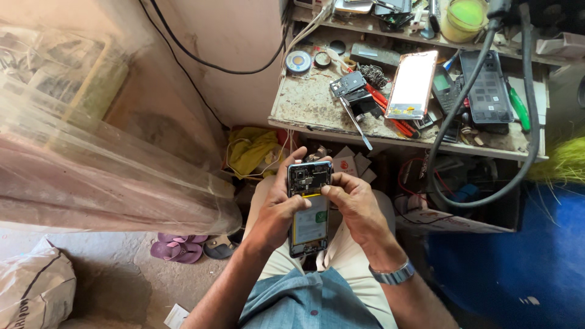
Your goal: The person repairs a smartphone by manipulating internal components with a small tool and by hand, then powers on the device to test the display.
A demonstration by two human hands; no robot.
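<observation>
Bare-backed phone (310, 207), one: left hand (277, 210) gripping it, right hand (353, 204) pinching its edge.

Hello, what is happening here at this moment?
A seated person holds an opened phone over the lap, its back cover off so the battery and circuit board show. The left hand grips its side, and the right hand pinches at its middle edge. On the workbench ahead lie another phone, tweezers and small parts.
</observation>
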